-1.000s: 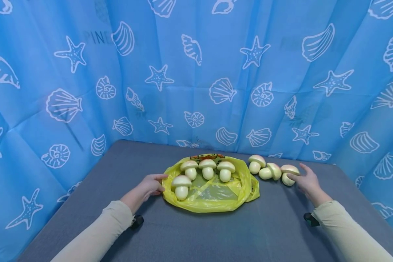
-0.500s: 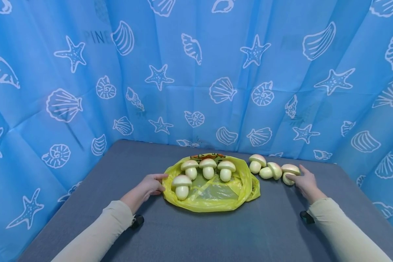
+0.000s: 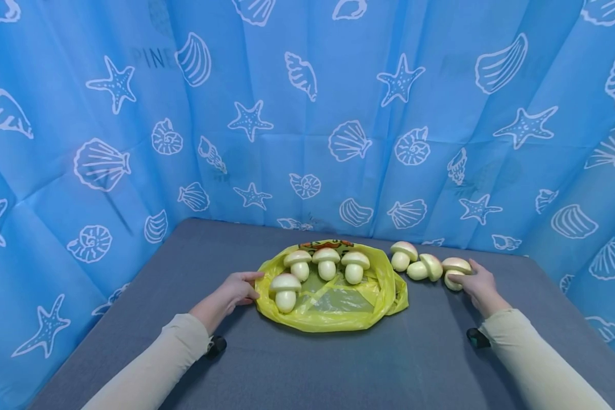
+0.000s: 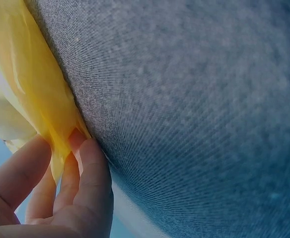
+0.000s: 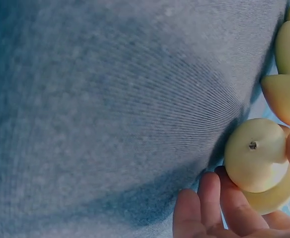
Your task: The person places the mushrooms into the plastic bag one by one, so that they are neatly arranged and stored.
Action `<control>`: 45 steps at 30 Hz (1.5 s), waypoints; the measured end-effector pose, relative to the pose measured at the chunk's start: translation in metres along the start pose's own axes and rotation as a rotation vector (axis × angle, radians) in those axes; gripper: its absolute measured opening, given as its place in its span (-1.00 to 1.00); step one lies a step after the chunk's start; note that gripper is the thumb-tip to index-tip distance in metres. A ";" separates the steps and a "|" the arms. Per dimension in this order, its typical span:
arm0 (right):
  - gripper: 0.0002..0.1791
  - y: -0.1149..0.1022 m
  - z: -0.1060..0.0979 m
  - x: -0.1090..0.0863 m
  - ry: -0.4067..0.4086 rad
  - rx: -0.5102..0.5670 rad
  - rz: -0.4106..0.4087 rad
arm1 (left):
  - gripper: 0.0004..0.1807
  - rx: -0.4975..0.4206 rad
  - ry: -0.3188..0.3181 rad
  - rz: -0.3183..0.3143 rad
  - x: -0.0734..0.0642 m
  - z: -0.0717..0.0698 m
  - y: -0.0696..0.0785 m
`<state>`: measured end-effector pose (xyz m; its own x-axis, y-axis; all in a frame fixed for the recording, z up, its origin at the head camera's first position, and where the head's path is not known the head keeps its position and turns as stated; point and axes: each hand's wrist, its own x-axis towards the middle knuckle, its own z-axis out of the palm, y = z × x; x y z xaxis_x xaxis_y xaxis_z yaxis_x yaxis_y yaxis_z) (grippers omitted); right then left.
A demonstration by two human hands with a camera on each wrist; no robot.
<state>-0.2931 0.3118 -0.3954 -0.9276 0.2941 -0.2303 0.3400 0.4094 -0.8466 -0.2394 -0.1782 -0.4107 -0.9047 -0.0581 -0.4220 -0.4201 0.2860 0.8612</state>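
Observation:
A yellow plastic bag (image 3: 328, 324) lies with its mouth spread wide, and several mushrooms (image 3: 286, 296) with pale stems and creamy caps sit inside it. My left hand (image 3: 236, 289) pinches the bag's left rim; in the left wrist view the yellow film (image 4: 40, 94) is gathered between thumb and fingers. On the right, my right hand (image 3: 480, 286) grips the rightmost mushroom (image 3: 456, 266), thumb on one side and fingers on the other. The right wrist view shows the stem end of this mushroom (image 5: 254, 153) facing the camera, close over the grey cloth.
Two more mushrooms stand by the bag's right side: an upright one (image 3: 402, 256) and one tipped on its side (image 3: 426, 267). The grey table (image 3: 338, 370) ends at a blue curtain (image 3: 307, 154) printed with shells and starfish, behind and at both sides.
My right wrist and forearm have shifted slightly left, with the thumb and fingers settling around the rightmost mushroom. The left hand keeps its hold on the bag's rim.

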 end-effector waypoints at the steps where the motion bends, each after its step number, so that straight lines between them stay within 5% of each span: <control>1: -0.05 0.000 -0.001 -0.001 -0.008 0.010 0.012 | -0.37 0.000 0.001 0.000 0.000 0.000 0.000; 9: 0.01 -0.003 -0.011 -0.010 -0.063 0.029 0.088 | -0.36 0.000 -0.002 0.003 -0.001 0.000 0.000; 45: 0.13 -0.011 -0.028 -0.046 -0.112 0.077 0.074 | -0.35 0.006 -0.022 0.016 0.001 -0.002 -0.002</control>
<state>-0.2493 0.3178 -0.3623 -0.9134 0.2206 -0.3420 0.3991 0.3211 -0.8589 -0.2394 -0.1809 -0.4123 -0.9094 -0.0328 -0.4146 -0.4054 0.2921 0.8662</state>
